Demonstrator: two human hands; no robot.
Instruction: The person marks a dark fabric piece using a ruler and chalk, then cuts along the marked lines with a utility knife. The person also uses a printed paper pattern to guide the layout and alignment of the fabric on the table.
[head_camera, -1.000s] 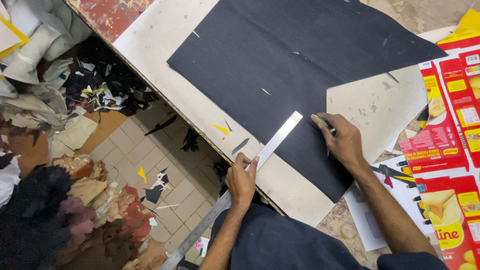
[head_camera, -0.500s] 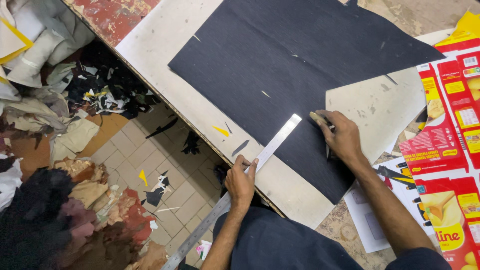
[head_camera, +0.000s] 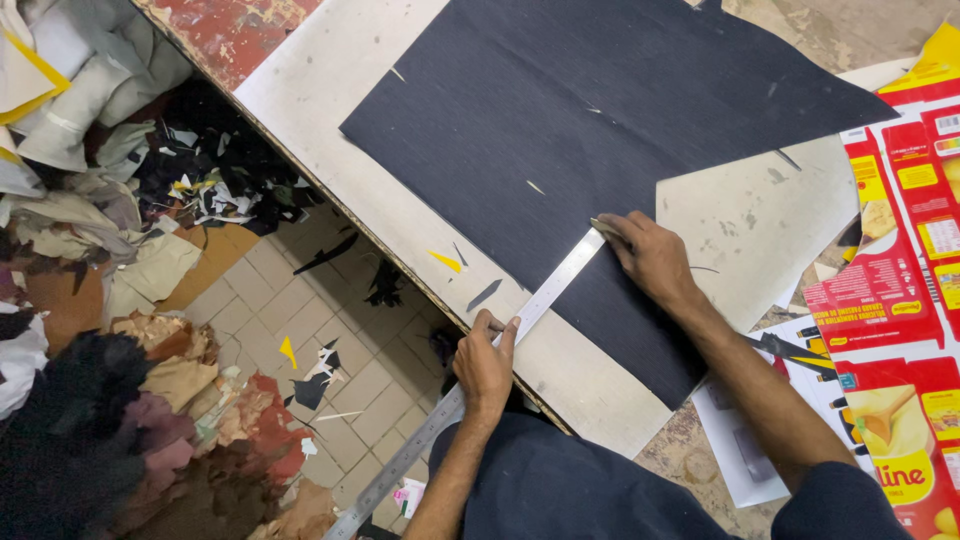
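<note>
Little has shifted since the earlier frames: both hands hold their places. On the long steel ruler (head_camera: 520, 325), which crosses the dark sheet's (head_camera: 590, 130) near corner and overhangs the desk (head_camera: 330, 110) front edge, the left hand (head_camera: 484, 365) presses with fingers spread. At the ruler's far tip the right hand (head_camera: 652, 258) pinches a small tool, its kind unclear. Firm, even pressure should stop the ruler skating. Flattened red and yellow cartons (head_camera: 905, 270) lie along the right edge.

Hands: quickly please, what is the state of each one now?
Left hand: pressing flat on the ruler, not gripping it.
Right hand: closed on a small tool at the ruler's far end, on the dark sheet.
</note>
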